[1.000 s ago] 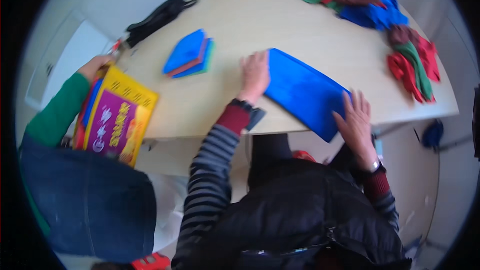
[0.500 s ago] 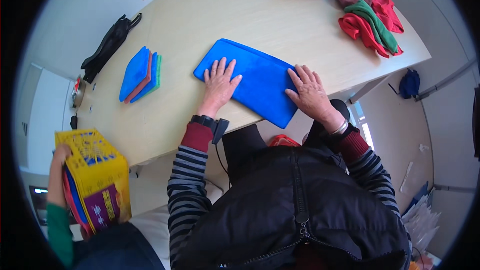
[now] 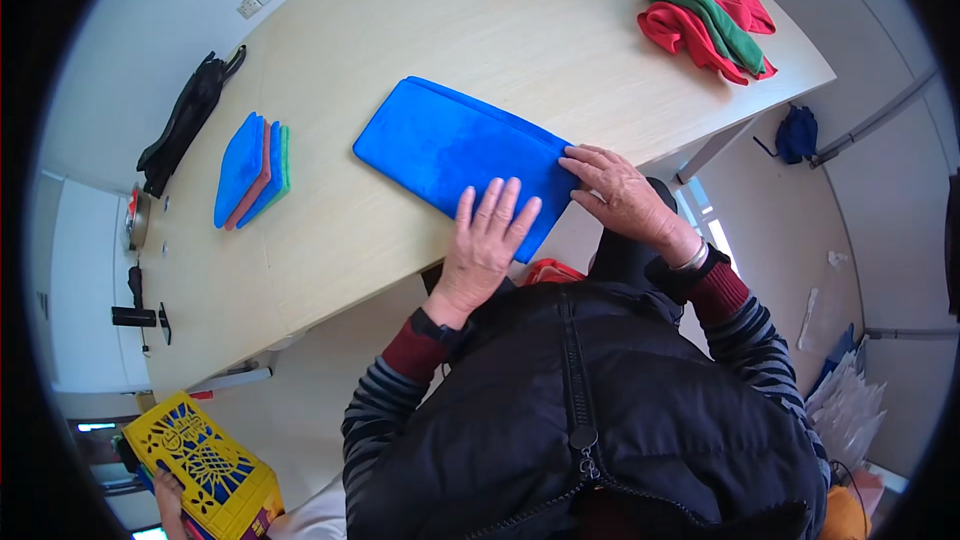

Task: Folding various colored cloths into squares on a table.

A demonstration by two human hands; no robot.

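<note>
A folded blue cloth (image 3: 440,145) lies flat and slanted near the table's front edge, with a darker patch in its nap. At its near edge is my left hand (image 3: 485,250), fingers stretched out, fingertips over the cloth. My right hand (image 3: 620,190) rests its fingers on the cloth's right end, fingers extended and thumb apart. To the left stands a small stack of folded cloths (image 3: 250,175) in blue, brown and green.
Crumpled cloths (image 3: 700,10) in red, green, brown and blue lie along the far side of the table (image 3: 330,70). A black umbrella-like bundle (image 3: 190,120) is at the left edge. Another person's hand (image 3: 170,488) holds a yellow openwork box (image 3: 205,465) at lower left.
My left hand has slid right and nearer along the cloth, toward my right hand. The other person's yellow box has moved down and farther from the table. My view has shifted slightly.
</note>
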